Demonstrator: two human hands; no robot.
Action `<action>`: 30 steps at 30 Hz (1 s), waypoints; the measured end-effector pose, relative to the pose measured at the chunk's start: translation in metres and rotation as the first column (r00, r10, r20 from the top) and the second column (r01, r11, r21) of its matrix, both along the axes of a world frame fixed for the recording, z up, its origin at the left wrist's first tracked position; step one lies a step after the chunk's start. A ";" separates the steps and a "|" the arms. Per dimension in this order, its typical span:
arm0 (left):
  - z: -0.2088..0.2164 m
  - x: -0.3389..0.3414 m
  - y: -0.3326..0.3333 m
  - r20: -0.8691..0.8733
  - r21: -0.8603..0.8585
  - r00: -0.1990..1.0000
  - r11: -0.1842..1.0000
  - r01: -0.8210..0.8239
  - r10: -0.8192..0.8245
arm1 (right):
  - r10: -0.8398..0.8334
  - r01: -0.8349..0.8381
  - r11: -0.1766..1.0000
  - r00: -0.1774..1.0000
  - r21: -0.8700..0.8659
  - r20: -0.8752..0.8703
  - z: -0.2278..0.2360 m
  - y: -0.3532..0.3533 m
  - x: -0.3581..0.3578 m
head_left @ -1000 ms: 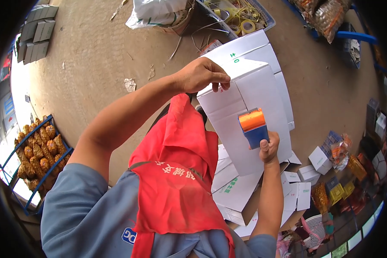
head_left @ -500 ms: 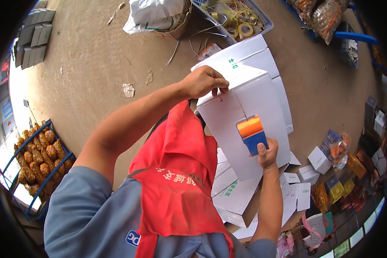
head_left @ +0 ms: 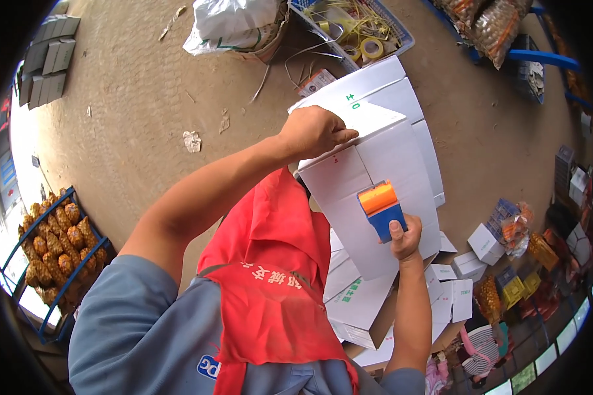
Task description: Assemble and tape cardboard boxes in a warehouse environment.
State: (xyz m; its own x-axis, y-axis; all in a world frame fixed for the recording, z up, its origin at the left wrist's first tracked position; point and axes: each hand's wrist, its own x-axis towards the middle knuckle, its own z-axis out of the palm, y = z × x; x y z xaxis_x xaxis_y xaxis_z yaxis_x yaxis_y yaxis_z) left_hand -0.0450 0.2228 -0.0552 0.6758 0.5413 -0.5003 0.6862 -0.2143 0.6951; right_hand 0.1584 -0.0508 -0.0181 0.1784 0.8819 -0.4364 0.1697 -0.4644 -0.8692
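A white cardboard box (head_left: 382, 155) with small green print stands in front of me, a seam running down the side that faces me. My left hand (head_left: 317, 133) is closed at its upper edge, the fingers curled down against the cardboard and partly hidden. In my right hand (head_left: 405, 237) is a blue tape dispenser (head_left: 387, 220) with an orange part (head_left: 377, 197) at its front. The dispenser is over the box's near side, just below the end of the seam. Whether it touches the cardboard I cannot tell.
Several white flattened or folded boxes (head_left: 359, 299) lie below and to the right. A blue basket (head_left: 407, 41) with tape rolls (head_left: 371, 48) and straps stands beyond the box. A white sack (head_left: 234, 23) is at the far left of it. Netted bags fill a blue rack (head_left: 79, 266) at left.
My left hand has shifted a little to the right along the box edge, its fingers more tightly curled. The dispenser stays in my right hand, and the whole view has shifted slightly.
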 end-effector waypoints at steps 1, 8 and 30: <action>-0.005 -0.002 -0.002 0.068 0.067 0.998 0.998 -0.001 -0.004 | 0.003 -0.003 1.000 1.000 -0.002 0.007 0.000 0.000 0.000; -0.042 -0.031 0.022 0.011 0.126 0.926 0.918 -0.377 0.378 | -0.006 0.002 0.997 0.999 0.080 0.043 -0.009 -0.006 0.000; -0.008 -0.010 -0.018 0.122 -0.324 0.956 0.921 -0.216 0.267 | 0.021 -0.026 0.996 0.998 0.087 0.059 -0.008 0.000 -0.001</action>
State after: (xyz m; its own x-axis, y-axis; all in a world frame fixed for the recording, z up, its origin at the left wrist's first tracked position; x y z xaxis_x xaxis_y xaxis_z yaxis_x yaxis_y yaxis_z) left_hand -0.0549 0.2050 -0.0630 0.6289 0.5372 -0.5621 0.5640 0.1824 0.8054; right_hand 0.1576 -0.0508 -0.0258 0.1804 0.9204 -0.3470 0.2312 -0.3825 -0.8946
